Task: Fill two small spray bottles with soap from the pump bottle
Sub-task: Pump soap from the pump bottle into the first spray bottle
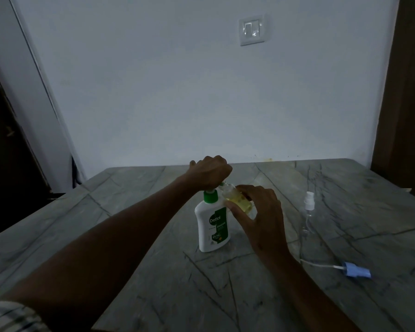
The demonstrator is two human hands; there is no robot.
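Observation:
A white and green pump bottle [213, 224] of soap stands upright on the grey stone table [153, 271]. My left hand [211, 172] lies curled over its pump head, hiding it. My right hand [259, 209] holds a small clear spray bottle [237, 198] without its top, tilted against the pump's nozzle, with yellowish liquid inside. A second small clear spray bottle [308, 213] with a white spray top stands to the right. A loose blue spray top [356, 271] with its white tube lies on the table at the near right.
A pale wall [177, 92] with a light switch [252, 29] rises behind the table's far edge. Dark wooden panels stand at the far left and far right.

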